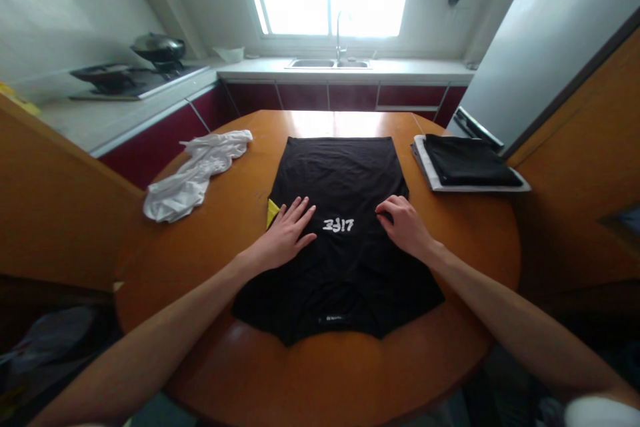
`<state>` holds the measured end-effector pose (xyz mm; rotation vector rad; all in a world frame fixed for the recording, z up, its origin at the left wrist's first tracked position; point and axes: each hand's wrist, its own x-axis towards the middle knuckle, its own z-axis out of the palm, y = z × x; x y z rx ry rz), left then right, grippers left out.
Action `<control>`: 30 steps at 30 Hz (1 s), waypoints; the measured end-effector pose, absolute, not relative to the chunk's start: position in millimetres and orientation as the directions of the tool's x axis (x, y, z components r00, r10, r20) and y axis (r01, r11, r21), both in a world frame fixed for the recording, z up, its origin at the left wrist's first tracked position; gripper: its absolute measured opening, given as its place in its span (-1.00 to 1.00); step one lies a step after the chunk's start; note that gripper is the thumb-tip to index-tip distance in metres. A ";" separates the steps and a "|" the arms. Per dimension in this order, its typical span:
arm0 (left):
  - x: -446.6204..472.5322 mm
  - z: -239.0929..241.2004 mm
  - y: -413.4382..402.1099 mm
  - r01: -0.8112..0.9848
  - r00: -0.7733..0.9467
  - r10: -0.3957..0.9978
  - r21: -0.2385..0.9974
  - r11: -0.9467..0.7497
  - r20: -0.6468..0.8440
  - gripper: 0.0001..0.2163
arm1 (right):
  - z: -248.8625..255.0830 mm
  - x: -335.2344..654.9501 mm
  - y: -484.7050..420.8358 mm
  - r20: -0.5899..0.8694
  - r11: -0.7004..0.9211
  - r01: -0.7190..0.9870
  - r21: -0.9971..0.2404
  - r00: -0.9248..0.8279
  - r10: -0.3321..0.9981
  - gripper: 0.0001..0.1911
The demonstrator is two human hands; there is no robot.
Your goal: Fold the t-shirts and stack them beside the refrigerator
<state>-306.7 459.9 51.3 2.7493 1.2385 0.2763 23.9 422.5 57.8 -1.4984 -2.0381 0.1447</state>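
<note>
A black T-shirt (345, 180) with white lettering lies spread flat on the round wooden table (320, 360), its collar toward me. My left hand (289, 235) rests flat on the shirt's left side, fingers stretched out, beside a yellow scrap (271, 211) that peeks out from under the fabric's edge. My right hand (404, 223) lies on the shirt's right side with its fingers curled down onto the cloth; whether they pinch fabric I cannot make out.
A crumpled white garment (195, 173) lies at the table's left. A stack of folded dark and white clothes (467, 163) sits at the right. Behind are a counter with a sink (327, 63), a stove with pans (135, 70) and a window.
</note>
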 end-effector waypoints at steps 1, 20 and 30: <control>-301.9 59.6 454.4 0.678 0.692 0.705 0.197 -0.708 0.153 -0.44 | 55.8 23.8 423.6 0.398 0.347 0.846 -0.406 -0.178 0.900 -0.87; -255.9 81.4 394.8 0.143 0.986 0.165 0.428 -0.892 0.014 -0.34 | 42.6 11.2 419.3 0.250 0.326 0.914 -0.241 -0.266 0.931 -0.39; -254.8 85.7 392.5 0.150 0.985 0.172 0.439 -0.886 0.010 -0.33 | 37.4 7.2 417.3 0.201 0.316 0.923 -0.220 -0.274 0.941 -0.32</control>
